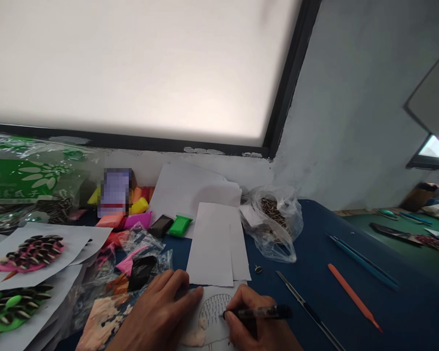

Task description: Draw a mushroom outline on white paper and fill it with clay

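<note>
My right hand [254,319] grips a black pen [265,312], its tip on a small white paper [212,336] at the bottom centre. A rounded outline filled with short marks [215,310] is drawn there, and a patch of pale peach clay [195,336] sticks below it. Beside the drawing my left hand [161,309] lies open over the paper's left edge, thumb stretched toward the outline and fingers slightly bent. More flattened peach clay [104,317] on clear film lies left of that hand. Blank white sheets [214,243] are stacked just beyond the drawing.
Finished seed-and-clay pictures [36,253] are piled at left. Behind them are colourful clay packets [137,220] and a green seed bag [25,170]. Right of the sheets sits a plastic bag of seeds [272,219]. A craft knife [307,309], orange tool [354,297] and blue tweezers [364,261] lie right.
</note>
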### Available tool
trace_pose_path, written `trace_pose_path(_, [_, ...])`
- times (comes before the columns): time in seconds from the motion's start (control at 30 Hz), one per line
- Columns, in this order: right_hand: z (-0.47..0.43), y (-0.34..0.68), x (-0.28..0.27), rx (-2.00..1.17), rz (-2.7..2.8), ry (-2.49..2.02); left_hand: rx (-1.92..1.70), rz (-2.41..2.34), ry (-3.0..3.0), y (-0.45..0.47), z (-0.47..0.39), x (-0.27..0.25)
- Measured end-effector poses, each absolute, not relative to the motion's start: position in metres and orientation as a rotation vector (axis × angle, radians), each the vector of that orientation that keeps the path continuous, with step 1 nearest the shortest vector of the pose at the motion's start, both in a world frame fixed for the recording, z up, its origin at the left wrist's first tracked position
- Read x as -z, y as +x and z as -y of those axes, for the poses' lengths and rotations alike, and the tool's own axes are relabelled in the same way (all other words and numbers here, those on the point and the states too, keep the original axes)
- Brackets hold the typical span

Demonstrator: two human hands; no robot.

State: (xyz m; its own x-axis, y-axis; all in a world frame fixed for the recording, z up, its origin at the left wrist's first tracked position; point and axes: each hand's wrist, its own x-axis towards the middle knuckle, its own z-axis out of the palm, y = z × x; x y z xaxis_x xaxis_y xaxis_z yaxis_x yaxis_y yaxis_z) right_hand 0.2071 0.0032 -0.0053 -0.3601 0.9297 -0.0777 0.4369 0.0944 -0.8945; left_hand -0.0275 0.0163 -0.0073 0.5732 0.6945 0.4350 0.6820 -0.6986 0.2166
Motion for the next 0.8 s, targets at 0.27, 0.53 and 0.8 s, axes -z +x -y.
trace_pose_path(0.27, [-0.0013, 0.2063, 0.002, -1.156, 1.873, -1.335, -0.745, -1.189, 2.769, -0.0279, -0.0164, 0.007])
trace_pose_path(0.53, [-0.0015, 0.207, 0.0007, -1.193, 1.884, -1.309, -0.733, -1.198, 2.776, -0.0285, -0.0181, 0.0101])
trace_pose_path(0.8, [-0.0011, 0.2058, 0.0009, -1.187, 1.868, -1.313, -0.697, -1.224, 2.757, -0.0296, -0.0176, 0.0093])
